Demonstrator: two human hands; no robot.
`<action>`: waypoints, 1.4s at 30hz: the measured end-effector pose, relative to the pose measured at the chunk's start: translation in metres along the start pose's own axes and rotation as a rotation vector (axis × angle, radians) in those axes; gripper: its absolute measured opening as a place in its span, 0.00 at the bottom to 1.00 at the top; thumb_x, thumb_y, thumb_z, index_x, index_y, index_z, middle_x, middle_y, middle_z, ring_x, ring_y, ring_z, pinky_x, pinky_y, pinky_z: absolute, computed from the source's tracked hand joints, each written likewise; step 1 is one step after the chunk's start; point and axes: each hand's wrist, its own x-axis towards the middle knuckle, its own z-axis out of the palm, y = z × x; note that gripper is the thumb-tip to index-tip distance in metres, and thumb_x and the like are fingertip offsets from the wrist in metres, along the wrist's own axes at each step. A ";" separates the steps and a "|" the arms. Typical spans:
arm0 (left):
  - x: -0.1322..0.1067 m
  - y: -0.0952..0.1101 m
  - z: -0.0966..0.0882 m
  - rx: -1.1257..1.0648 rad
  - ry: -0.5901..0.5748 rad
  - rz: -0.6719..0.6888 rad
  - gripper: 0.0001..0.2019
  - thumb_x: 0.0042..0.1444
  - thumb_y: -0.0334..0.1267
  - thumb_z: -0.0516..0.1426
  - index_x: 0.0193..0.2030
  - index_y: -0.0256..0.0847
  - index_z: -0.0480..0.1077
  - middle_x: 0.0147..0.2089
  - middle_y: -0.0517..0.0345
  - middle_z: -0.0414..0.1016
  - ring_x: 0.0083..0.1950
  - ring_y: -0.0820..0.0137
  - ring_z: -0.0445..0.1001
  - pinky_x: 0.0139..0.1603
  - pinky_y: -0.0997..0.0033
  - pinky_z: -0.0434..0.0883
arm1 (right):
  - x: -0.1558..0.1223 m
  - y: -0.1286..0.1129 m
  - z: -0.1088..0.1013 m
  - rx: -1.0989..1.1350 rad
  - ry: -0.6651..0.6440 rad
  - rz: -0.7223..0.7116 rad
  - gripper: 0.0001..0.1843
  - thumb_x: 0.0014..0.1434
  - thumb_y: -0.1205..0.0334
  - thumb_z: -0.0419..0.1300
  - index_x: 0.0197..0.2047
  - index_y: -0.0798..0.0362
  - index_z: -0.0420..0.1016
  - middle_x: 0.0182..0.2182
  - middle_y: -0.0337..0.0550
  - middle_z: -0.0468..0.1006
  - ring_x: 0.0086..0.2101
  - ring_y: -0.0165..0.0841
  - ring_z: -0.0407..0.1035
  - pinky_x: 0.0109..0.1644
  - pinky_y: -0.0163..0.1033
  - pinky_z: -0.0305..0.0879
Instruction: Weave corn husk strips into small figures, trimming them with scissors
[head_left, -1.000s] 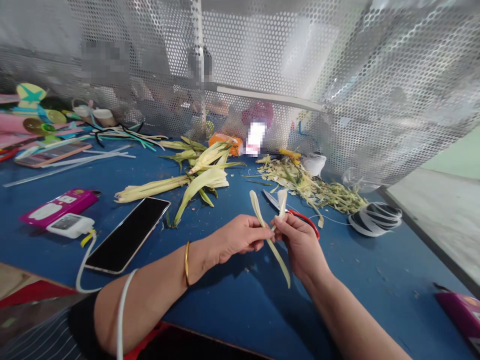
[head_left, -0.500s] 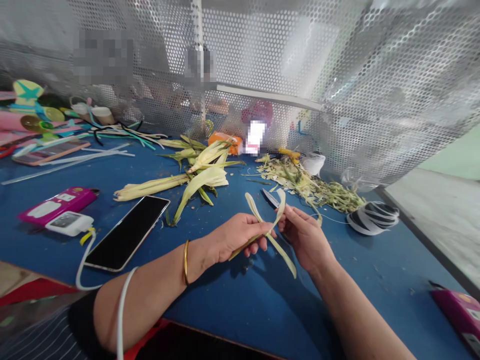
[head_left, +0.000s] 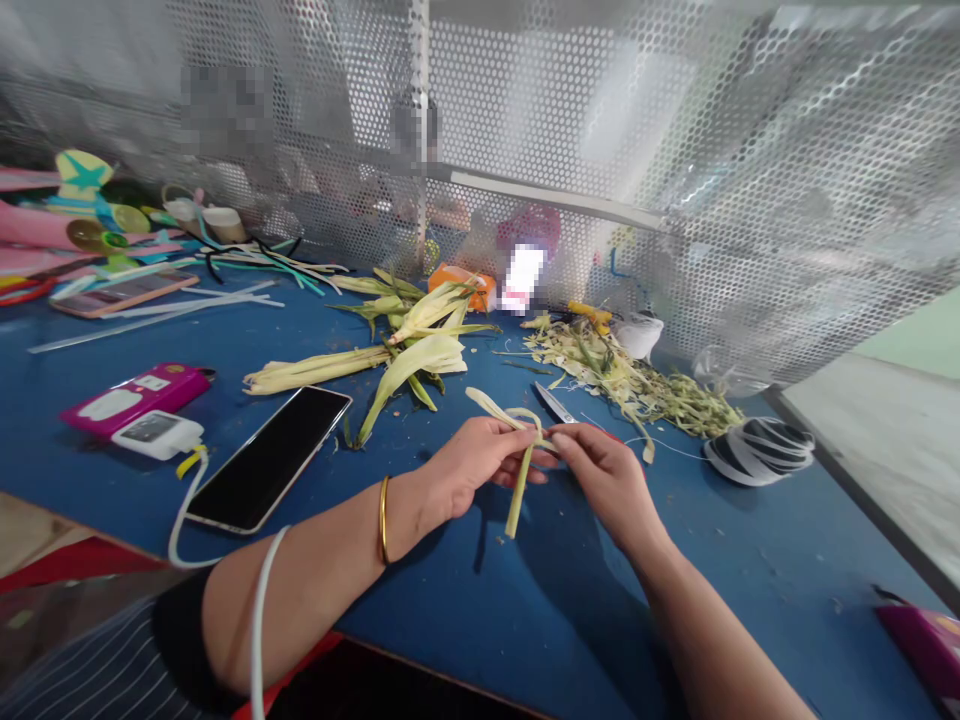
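My left hand (head_left: 476, 463) and my right hand (head_left: 600, 475) meet over the blue table (head_left: 480, 600), both pinched on a pale yellow-green leaf strip (head_left: 517, 470). The strip is bent into a loop between my fingertips, with one end pointing up-left and the other hanging down toward the table. A gold bangle (head_left: 384, 520) sits on my left wrist. Scissors with red handles (head_left: 559, 405) lie just behind my right hand, partly hidden by it.
A pile of long leaves (head_left: 397, 350) lies behind my hands, and leaf trimmings (head_left: 637, 380) to the right. A black phone (head_left: 270, 455), a white charger (head_left: 157, 435) and pink case (head_left: 135, 390) lie left. A coil of white band (head_left: 757, 450) sits right. Perforated metal screen (head_left: 675, 150) walls the back.
The strip was held upright between my hands; I have folded it over into a loop and my fingertips have closed together on it. The camera view shifted slightly.
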 end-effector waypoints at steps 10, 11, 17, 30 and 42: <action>0.006 -0.006 0.000 -0.136 0.123 0.084 0.05 0.53 0.32 0.62 0.37 0.35 0.75 0.34 0.53 0.79 0.31 0.75 0.74 0.31 0.78 0.66 | -0.011 -0.007 0.007 -0.738 -0.279 -0.906 0.12 0.65 0.71 0.50 0.42 0.53 0.75 0.33 0.46 0.77 0.37 0.36 0.69 0.41 0.41 0.60; 0.006 -0.006 0.000 -0.141 0.127 0.083 0.05 0.53 0.32 0.62 0.37 0.35 0.75 0.34 0.52 0.80 0.32 0.75 0.75 0.32 0.77 0.66 | -0.011 -0.006 0.009 -0.760 -0.289 -0.925 0.13 0.65 0.71 0.49 0.39 0.53 0.75 0.31 0.45 0.77 0.35 0.36 0.69 0.40 0.41 0.60; 0.008 -0.005 0.000 -0.178 0.178 0.063 0.06 0.53 0.30 0.62 0.39 0.35 0.72 0.32 0.51 0.80 0.32 0.73 0.76 0.34 0.76 0.68 | -0.016 -0.004 0.013 -0.619 -0.286 -0.840 0.16 0.65 0.72 0.47 0.41 0.52 0.75 0.31 0.45 0.78 0.32 0.36 0.69 0.39 0.41 0.60; 0.001 -0.008 0.004 -0.015 0.027 0.108 0.14 0.53 0.37 0.64 0.45 0.36 0.76 0.40 0.48 0.81 0.38 0.69 0.79 0.38 0.73 0.70 | -0.001 0.000 0.012 0.758 -0.016 0.489 0.18 0.40 0.53 0.75 0.30 0.55 0.78 0.23 0.37 0.75 0.22 0.24 0.64 0.27 0.31 0.64; 0.002 0.008 -0.005 -0.071 0.189 0.008 0.13 0.59 0.41 0.56 0.45 0.36 0.74 0.37 0.49 0.81 0.32 0.69 0.79 0.32 0.73 0.71 | 0.001 -0.003 0.003 0.643 0.237 0.352 0.18 0.40 0.53 0.75 0.26 0.55 0.74 0.21 0.37 0.74 0.19 0.25 0.65 0.23 0.32 0.61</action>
